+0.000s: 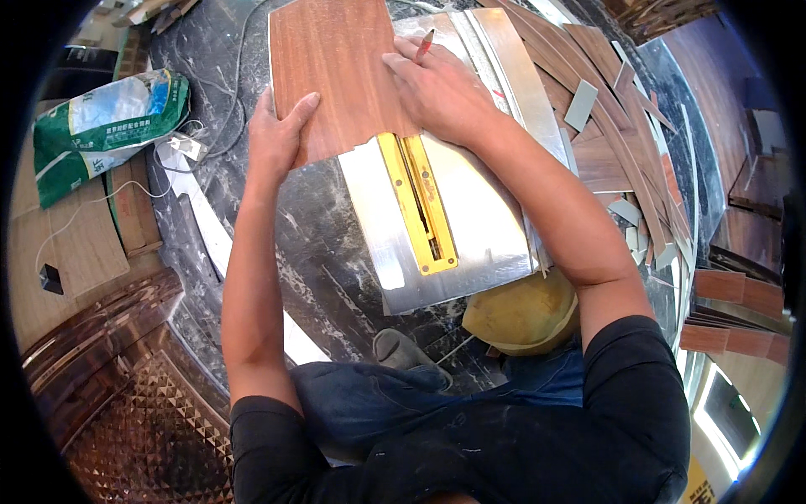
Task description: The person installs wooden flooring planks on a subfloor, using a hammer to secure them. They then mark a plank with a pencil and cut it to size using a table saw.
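A reddish-brown wood-grain plank (336, 71) lies over the far part of a small table saw's silver top (483, 210). Its near edge is uneven where it meets the yellow slotted insert (417, 206). My left hand (280, 130) grips the plank's left edge near its near corner, thumb on top and fingers out of sight beneath. On the opposite edge rests my right hand (441, 92), fingertips against the plank. A red pencil (425, 45) pokes up between its fingers, point upward. The blade cannot be made out in the slot.
Plank offcuts and strips (596, 126) heap up right of the saw. A green and white bag (113, 126) lies at left, beside a power socket and cables (186, 147). A yellowish rounded object (525, 315) sits under the saw's near edge, by my knees.
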`<state>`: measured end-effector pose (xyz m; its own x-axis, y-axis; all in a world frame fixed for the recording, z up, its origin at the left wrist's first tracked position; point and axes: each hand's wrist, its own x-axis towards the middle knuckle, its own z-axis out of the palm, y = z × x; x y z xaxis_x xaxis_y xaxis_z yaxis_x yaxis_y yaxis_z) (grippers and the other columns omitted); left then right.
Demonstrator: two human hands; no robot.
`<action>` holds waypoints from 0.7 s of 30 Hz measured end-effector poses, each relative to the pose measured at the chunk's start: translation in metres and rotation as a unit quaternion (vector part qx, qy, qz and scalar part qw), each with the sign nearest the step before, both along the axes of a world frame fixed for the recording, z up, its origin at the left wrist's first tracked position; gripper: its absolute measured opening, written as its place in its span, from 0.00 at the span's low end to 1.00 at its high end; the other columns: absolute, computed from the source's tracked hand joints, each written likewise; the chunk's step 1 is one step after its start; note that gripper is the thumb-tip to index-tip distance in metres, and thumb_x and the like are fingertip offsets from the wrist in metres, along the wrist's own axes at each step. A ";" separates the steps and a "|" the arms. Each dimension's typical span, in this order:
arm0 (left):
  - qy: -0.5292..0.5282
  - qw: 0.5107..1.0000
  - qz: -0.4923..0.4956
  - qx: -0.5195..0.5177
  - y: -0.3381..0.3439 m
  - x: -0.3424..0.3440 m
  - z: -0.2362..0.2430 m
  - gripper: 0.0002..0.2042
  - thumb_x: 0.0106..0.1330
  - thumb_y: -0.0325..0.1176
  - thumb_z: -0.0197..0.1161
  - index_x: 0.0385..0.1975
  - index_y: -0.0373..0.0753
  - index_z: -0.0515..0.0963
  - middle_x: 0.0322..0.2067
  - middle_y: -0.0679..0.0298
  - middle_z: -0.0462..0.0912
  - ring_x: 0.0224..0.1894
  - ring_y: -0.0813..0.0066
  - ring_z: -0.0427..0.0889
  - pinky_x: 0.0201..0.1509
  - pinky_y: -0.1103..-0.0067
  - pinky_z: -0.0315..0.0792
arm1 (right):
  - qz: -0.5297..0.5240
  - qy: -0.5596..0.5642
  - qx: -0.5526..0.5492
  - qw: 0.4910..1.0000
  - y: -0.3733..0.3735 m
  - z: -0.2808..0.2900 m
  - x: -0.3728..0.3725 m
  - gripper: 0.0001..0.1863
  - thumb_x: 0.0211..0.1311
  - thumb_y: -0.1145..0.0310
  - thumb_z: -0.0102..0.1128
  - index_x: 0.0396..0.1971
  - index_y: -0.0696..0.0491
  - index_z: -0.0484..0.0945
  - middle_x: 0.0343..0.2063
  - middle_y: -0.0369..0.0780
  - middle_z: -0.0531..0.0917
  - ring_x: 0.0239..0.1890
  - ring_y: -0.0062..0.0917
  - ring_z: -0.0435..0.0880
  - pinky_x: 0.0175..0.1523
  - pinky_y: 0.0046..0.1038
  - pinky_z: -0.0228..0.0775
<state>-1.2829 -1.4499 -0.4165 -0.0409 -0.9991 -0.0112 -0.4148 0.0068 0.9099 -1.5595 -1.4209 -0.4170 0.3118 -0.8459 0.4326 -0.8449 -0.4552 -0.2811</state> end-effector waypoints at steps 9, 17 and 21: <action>0.024 1.000 0.000 0.016 0.006 -0.003 0.004 0.34 0.66 0.43 0.78 0.62 0.25 0.74 0.49 0.48 0.88 0.45 0.66 0.90 0.50 0.72 0.83 | 0.006 0.006 -0.027 1.000 0.000 -0.007 -0.004 0.23 0.69 0.68 0.56 0.61 0.58 0.80 0.63 0.52 0.81 0.70 0.46 0.75 0.75 0.40 0.67; 0.025 1.000 -0.006 0.003 0.015 -0.009 0.009 0.33 0.67 0.42 0.77 0.62 0.24 0.73 0.49 0.47 0.87 0.46 0.66 0.89 0.49 0.72 0.84 | 0.037 -0.026 -0.003 0.999 -0.002 -0.005 -0.009 0.21 0.67 0.73 0.57 0.58 0.62 0.81 0.63 0.50 0.80 0.69 0.46 0.76 0.73 0.42 0.69; 0.012 1.000 0.005 0.012 0.022 -0.013 0.015 0.33 0.67 0.42 0.77 0.62 0.24 0.72 0.50 0.46 0.86 0.46 0.66 0.89 0.50 0.72 0.83 | 0.029 -0.035 0.009 0.999 0.001 -0.003 -0.009 0.21 0.68 0.73 0.58 0.59 0.62 0.81 0.64 0.50 0.80 0.70 0.45 0.75 0.74 0.41 0.68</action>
